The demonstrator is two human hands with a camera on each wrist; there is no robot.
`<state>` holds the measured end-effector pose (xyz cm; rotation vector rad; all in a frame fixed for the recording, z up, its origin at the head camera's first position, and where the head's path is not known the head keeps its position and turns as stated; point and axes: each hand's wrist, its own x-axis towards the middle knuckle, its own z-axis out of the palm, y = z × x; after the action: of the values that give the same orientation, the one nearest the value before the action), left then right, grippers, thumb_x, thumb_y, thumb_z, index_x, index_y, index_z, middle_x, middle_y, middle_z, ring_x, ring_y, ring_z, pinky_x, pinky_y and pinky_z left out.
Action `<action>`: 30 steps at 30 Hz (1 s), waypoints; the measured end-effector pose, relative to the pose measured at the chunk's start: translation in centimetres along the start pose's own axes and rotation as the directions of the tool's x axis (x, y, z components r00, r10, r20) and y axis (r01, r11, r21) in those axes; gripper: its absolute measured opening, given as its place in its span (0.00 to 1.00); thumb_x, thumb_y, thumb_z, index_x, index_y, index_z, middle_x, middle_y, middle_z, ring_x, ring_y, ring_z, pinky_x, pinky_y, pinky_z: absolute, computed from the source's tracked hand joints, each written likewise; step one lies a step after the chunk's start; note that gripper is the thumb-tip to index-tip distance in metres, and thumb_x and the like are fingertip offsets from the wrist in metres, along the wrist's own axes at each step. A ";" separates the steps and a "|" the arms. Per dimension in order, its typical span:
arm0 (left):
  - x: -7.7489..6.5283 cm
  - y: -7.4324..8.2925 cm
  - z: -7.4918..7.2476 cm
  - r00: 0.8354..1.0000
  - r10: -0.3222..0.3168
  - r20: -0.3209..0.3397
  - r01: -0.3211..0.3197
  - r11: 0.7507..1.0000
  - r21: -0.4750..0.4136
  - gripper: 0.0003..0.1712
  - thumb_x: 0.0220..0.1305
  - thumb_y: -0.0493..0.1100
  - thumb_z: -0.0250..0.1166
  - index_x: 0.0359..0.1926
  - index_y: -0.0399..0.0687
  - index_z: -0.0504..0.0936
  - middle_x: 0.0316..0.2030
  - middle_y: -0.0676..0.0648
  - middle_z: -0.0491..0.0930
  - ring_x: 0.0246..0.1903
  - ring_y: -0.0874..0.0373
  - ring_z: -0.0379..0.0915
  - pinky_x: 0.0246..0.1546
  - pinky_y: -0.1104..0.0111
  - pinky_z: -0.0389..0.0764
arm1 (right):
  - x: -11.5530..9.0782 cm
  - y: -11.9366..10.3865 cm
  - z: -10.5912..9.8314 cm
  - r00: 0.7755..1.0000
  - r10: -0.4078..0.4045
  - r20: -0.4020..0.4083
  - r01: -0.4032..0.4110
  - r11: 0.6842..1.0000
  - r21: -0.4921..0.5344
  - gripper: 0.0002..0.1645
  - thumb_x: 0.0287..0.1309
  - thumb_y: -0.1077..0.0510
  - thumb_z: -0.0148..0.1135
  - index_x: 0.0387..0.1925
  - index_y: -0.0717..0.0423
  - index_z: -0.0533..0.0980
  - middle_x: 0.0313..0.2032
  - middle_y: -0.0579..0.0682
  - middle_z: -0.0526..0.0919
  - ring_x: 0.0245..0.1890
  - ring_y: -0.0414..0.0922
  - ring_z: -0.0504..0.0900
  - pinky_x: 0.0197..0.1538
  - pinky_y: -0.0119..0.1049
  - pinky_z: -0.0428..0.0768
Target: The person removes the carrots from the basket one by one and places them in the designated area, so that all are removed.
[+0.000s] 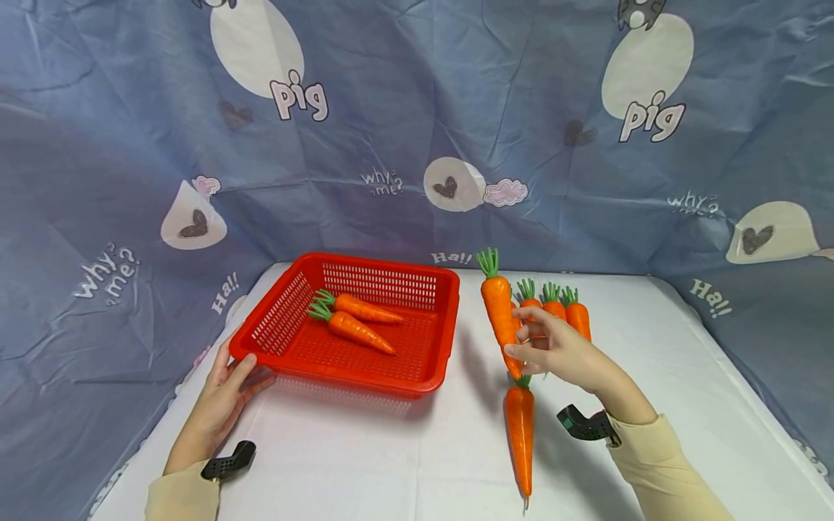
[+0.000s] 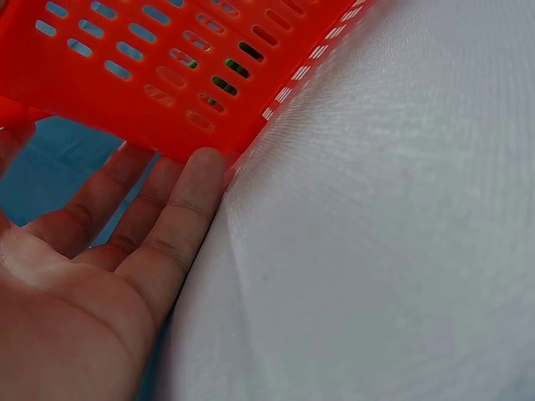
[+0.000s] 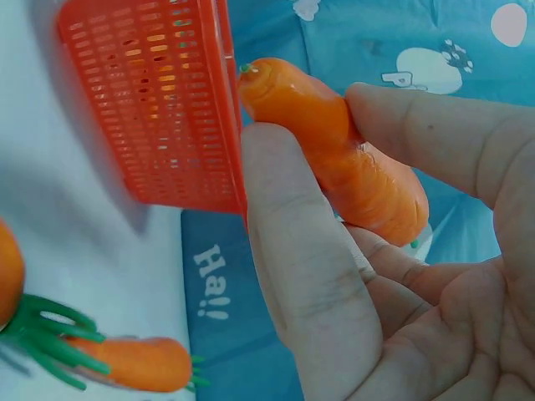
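While the person's right hand (image 1: pixel 565 351) pinches a shiny orange carrot (image 1: pixel 498 307) with a stringy green top, the red plastic basket (image 1: pixel 339 376) full of little holes sits to the left of that grip, with a gap between. The thumb and fingers are bent snug on the carrot's thin lower part. It is held up over the white table (image 1: pixel 326 463) and leans: its green top points away from the person and a bit left, and its thin end points back. The person's left hand (image 1: pixel 218 398) is far from this carrot. Its fingers look mostly straight and touch the basket's near left corner. Two orange carrots (image 1: pixel 360 333) lie inside the basket, side by side. Another orange carrot (image 1: pixel 520 434) lies on the table below the right hand's catch, pointing at the person.
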<state>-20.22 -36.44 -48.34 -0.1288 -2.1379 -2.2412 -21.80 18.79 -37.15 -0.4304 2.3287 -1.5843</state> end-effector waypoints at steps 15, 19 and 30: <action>0.0 -0.2 0.0 1.000 0.026 0.010 -0.026 1.000 0.000 0.37 0.86 0.43 0.51 0.85 0.64 0.47 0.66 0.58 0.70 0.54 0.68 0.83 0.53 0.72 0.88 | -2.7 2.2 -0.4 0.997 0.042 -0.059 -0.042 0.999 0.011 0.46 0.69 0.56 0.72 0.76 0.67 0.58 0.47 0.59 0.73 0.46 0.46 0.87 0.49 0.46 0.92; -0.1 -0.3 0.0 0.999 0.040 0.016 -0.040 0.999 -0.004 0.35 0.86 0.43 0.51 0.84 0.63 0.49 0.65 0.57 0.70 0.53 0.67 0.83 0.53 0.72 0.88 | -3.4 2.7 -0.5 0.996 0.061 -0.068 -0.060 0.998 0.021 0.46 0.70 0.56 0.72 0.77 0.67 0.57 0.48 0.60 0.74 0.46 0.48 0.86 0.49 0.46 0.92; 0.0 -0.3 0.0 0.999 0.037 0.014 -0.037 0.999 -0.012 0.34 0.86 0.43 0.51 0.83 0.65 0.50 0.65 0.57 0.71 0.52 0.67 0.84 0.52 0.72 0.88 | -5.4 4.7 -0.8 0.990 0.115 -0.080 -0.112 0.993 0.049 0.46 0.71 0.56 0.70 0.77 0.68 0.55 0.50 0.60 0.75 0.47 0.46 0.87 0.49 0.46 0.92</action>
<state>-20.22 -36.39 -48.66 -0.1833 -2.1118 -2.2397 -17.59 23.26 -40.86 -0.2219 2.3280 -1.6248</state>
